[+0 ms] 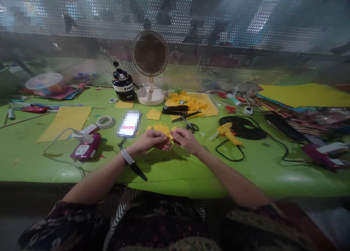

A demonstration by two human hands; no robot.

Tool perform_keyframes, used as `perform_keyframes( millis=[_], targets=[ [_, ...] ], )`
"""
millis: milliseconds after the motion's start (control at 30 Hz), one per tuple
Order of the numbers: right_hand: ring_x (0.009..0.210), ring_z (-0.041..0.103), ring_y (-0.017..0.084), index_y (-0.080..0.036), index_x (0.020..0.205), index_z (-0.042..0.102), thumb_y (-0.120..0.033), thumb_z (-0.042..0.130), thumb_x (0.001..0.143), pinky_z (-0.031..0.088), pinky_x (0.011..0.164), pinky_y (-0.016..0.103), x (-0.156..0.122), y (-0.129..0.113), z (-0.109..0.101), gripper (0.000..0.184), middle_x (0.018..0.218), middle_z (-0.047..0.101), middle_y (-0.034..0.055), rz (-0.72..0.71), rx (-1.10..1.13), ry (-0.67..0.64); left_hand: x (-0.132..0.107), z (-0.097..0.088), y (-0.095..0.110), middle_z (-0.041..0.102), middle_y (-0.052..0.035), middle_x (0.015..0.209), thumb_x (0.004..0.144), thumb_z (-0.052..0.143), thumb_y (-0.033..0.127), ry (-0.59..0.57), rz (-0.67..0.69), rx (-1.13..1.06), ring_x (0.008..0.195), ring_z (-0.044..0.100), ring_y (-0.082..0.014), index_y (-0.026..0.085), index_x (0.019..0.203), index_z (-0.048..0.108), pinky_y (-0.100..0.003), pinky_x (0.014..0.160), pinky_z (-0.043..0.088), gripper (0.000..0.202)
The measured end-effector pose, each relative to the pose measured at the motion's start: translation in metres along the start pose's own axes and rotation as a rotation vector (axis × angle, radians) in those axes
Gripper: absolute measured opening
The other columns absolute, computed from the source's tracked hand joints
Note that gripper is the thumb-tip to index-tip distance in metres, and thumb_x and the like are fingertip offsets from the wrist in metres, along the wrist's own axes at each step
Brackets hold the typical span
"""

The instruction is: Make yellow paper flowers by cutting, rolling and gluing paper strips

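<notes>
In the head view, the left hand (151, 139) and the right hand (186, 138) are meeting over the green table (169, 170); the fingers of both are curling shut on 1 yellow paper piece (163, 130), holding it just above the table; it is looking partly made, with frilly edges; more yellow scraps (191, 102), scissors (188, 124) and a glue gun (228, 131) are lying near; a phone (129, 124) is glowing beside the left hand.
</notes>
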State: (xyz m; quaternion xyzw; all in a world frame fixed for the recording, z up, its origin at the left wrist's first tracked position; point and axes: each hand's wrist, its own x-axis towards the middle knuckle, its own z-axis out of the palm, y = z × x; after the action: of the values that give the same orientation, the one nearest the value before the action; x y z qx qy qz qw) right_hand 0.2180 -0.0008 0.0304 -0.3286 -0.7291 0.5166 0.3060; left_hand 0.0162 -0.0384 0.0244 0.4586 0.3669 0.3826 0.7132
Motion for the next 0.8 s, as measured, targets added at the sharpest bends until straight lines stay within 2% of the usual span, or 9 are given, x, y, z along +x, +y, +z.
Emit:
perform_keyframes(
  millis=[133,333,600,800],
  targets=[
    [0.045,0.042,0.009,-0.021,0.070,0.050,-0.058,0.060,0.086,0.034,0.046,0.024,-0.0012,-0.0002,0.0015,0.042,0.053,0.047,-0.0067,0.012,-0.019,-0.034,-0.0011,0.0014,0.0018,0.077,-0.0101,0.084,0.071,0.085,0.036,-0.020,-0.033,-0.005,0.066,0.071,-0.0124,0.010,0.084,0.073,-0.025,0.068,0.059,0.031],
    [0.047,0.042,0.010,-0.021,0.070,0.049,-0.052,0.057,0.089,0.033,0.048,0.024,-0.0031,0.0015,0.0037,0.037,0.052,0.045,-0.0062,-0.034,-0.107,-0.016,-0.0010,0.0024,-0.0003,0.076,-0.0099,0.081,0.073,0.083,0.041,-0.049,-0.073,0.082,0.066,0.072,-0.0132,0.011,0.080,0.072,-0.022,0.059,0.057,0.033],
    [0.054,0.040,0.011,-0.020,0.069,0.050,-0.046,0.054,0.091,0.031,0.053,0.025,-0.0030,0.0001,0.0030,0.034,0.057,0.044,-0.0050,-0.096,-0.202,0.023,0.0005,0.0021,-0.0014,0.075,-0.0081,0.080,0.072,0.082,0.043,-0.068,-0.038,0.117,0.063,0.068,-0.0099,0.011,0.080,0.070,-0.022,0.062,0.056,0.036],
    [0.053,0.040,0.011,-0.020,0.070,0.050,-0.048,0.050,0.094,0.031,0.053,0.025,-0.0019,0.0024,0.0017,0.036,0.056,0.044,-0.0051,-0.059,-0.225,-0.062,0.0011,0.0015,-0.0021,0.075,-0.0066,0.079,0.073,0.081,0.044,-0.035,-0.016,0.120,0.063,0.068,-0.0091,0.011,0.079,0.069,-0.022,0.063,0.056,0.036]
  ],
)
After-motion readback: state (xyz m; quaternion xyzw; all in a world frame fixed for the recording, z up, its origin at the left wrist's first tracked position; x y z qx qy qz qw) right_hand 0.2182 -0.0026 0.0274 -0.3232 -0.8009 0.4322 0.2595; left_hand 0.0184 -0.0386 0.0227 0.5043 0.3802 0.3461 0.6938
